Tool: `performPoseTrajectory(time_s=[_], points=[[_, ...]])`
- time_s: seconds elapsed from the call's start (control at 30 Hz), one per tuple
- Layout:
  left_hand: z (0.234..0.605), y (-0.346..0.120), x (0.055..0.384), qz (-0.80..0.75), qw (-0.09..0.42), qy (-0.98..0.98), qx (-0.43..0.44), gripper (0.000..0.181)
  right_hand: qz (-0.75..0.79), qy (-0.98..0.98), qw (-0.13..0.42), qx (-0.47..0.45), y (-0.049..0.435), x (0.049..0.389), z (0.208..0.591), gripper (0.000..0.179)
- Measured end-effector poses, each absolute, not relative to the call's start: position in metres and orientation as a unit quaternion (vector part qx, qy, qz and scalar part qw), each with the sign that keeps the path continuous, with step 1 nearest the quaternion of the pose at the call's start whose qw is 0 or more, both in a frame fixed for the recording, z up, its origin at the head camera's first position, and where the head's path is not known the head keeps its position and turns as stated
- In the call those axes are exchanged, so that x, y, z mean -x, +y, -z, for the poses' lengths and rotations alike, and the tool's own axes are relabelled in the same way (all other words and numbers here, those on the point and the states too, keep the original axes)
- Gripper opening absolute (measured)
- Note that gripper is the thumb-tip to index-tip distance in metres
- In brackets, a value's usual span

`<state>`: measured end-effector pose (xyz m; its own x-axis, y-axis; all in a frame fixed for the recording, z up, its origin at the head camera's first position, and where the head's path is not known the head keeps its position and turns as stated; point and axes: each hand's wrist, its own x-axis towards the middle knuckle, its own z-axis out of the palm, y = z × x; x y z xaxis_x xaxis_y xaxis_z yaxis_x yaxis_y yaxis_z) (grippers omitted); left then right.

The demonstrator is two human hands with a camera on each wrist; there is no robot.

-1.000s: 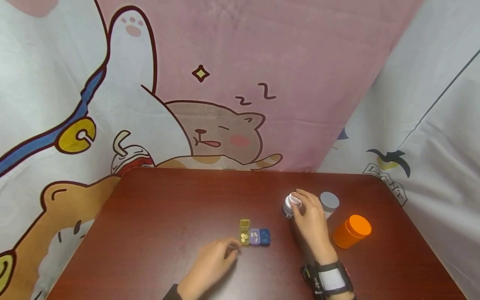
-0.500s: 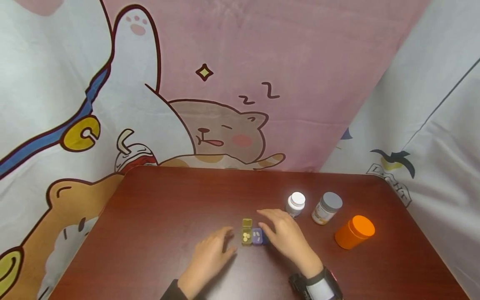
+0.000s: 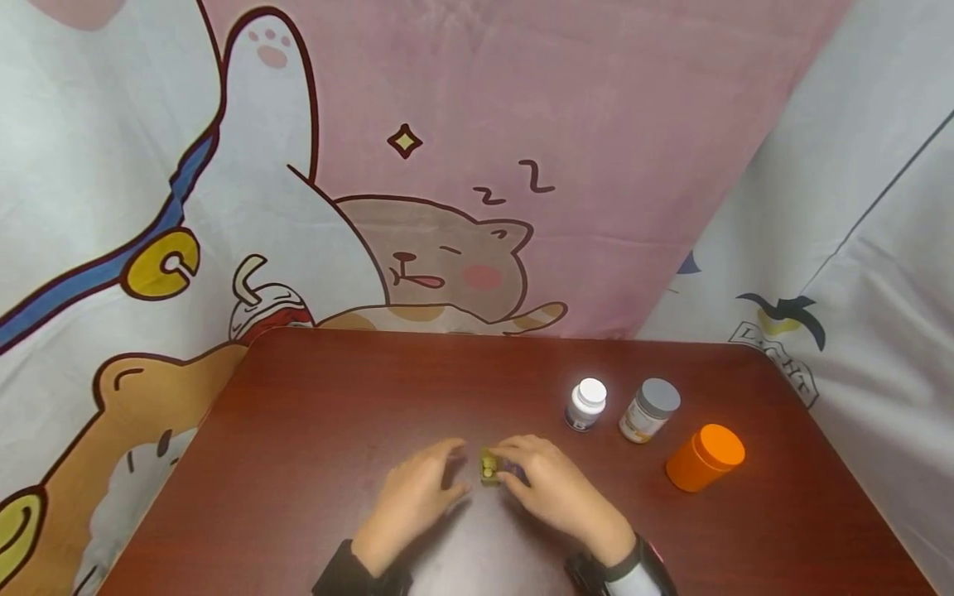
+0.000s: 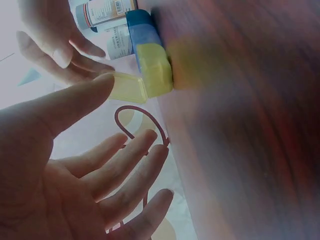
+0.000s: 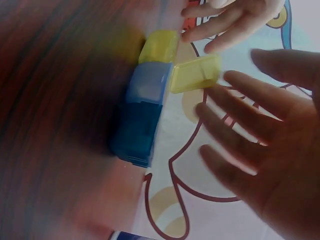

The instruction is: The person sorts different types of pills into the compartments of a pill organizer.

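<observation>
A small pill organizer (image 3: 489,469) lies on the table with yellow, purple and blue compartments in a row. Round pale tablets show in its yellow part, whose lid (image 5: 196,74) stands raised; the purple and blue lids look closed. My right hand (image 3: 555,490) is over the organizer, fingers extended and slightly bent, with a fingertip at the edge of the yellow lid. It covers the blue part in the head view. To the left, my left hand (image 3: 413,492) hovers beside the organizer, fingers spread and holding nothing.
Right of the hands stand a white pill bottle (image 3: 586,404), a white jar with a grey lid (image 3: 648,411) and an orange jar (image 3: 704,459). A printed cloth (image 3: 596,165) hangs behind the brown table (image 3: 358,397).
My right hand has left the white bottle's cap and come left and nearer to the pill organizer, reaching its yellow lid. My left hand has drawn slightly away from the organizer.
</observation>
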<state>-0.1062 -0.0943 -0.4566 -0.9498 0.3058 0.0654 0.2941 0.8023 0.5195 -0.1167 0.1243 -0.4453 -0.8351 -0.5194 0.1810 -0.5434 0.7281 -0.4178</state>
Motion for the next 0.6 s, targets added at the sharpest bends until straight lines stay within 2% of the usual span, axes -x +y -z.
performPoseTrajectory(time_s=[0.27,0.43,0.6], points=[[0.458,-0.083,0.121,-0.235,0.04,0.953,-0.187,0.061,-0.143,-0.949,0.011,-0.281,0.123,0.098,0.445,0.036],[0.463,-0.071,0.127,-0.202,0.008,0.955,-0.216,0.059,-0.132,-0.951,0.018,-0.28,0.12,0.091,0.447,0.032],[0.469,-0.064,0.126,-0.164,-0.03,0.96,-0.226,0.047,-0.115,-0.952,0.043,-0.28,0.118,0.089,0.449,0.029]])
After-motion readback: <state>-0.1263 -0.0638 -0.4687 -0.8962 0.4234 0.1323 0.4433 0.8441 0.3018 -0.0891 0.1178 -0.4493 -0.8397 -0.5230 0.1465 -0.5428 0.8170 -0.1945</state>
